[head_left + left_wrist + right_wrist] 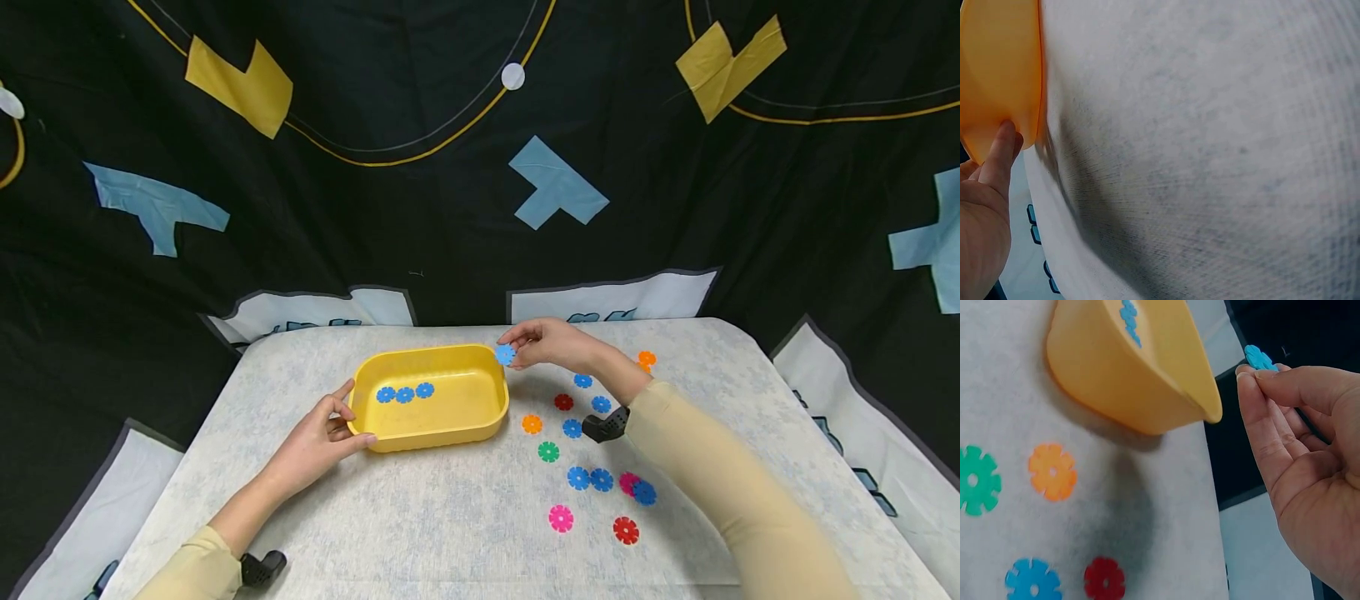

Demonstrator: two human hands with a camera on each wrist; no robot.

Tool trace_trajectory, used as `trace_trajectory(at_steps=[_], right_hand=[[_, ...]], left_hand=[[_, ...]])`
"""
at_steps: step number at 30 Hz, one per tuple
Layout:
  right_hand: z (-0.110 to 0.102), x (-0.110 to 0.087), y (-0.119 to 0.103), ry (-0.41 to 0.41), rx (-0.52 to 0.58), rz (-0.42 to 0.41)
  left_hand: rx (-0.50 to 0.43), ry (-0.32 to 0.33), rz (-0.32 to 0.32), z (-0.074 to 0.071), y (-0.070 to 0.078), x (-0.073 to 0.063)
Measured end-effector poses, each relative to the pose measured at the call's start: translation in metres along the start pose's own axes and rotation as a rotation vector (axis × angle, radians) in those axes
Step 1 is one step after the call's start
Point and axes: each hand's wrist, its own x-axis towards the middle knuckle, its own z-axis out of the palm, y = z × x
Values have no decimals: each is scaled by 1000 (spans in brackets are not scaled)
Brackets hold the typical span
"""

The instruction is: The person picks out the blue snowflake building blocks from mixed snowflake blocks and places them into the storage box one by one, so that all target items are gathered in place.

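Note:
A yellow plastic basin (pixel 427 433) sits on the table, with several blue flower-shaped discs (pixel 405 395) in a row on its floor. My left hand (pixel 318 442) grips the basin's left end, thumb at the near corner and fingers along the side. In the left wrist view, fingers (pixel 1002 150) press against the basin wall (pixel 1004 69). Between thumb and fingertips my right hand (pixel 551 343) pinches one blue notched disc (pixel 506 355), raised by the basin's right rim. The right wrist view shows that disc (pixel 1260 357) nearly edge-on above the fingers.
Loose discs lie right of the basin: orange (pixel 532 424), green (pixel 548 452), red (pixel 626 530), pink (pixel 561 518) and several blue ones (pixel 578 477). One blue disc (pixel 644 492) overlaps a pink one. A black curtain (pixel 450 250) hangs behind the pale cloth-covered table (pixel 420 533).

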Motion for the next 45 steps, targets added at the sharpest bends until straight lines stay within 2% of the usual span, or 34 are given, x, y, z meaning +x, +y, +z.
trace_trajectory(at_steps=[14,35,45], right_hand=[[22,29,-21,-51,3,-70],[51,68,-33,-128,3,-79],[66,82,-33,-182,-58,-68]], left_hand=[[-34,-16,-3,1,-1,0],[-45,-20,9,0,-1,1],[-58,-22,4,-1,-2,1]])
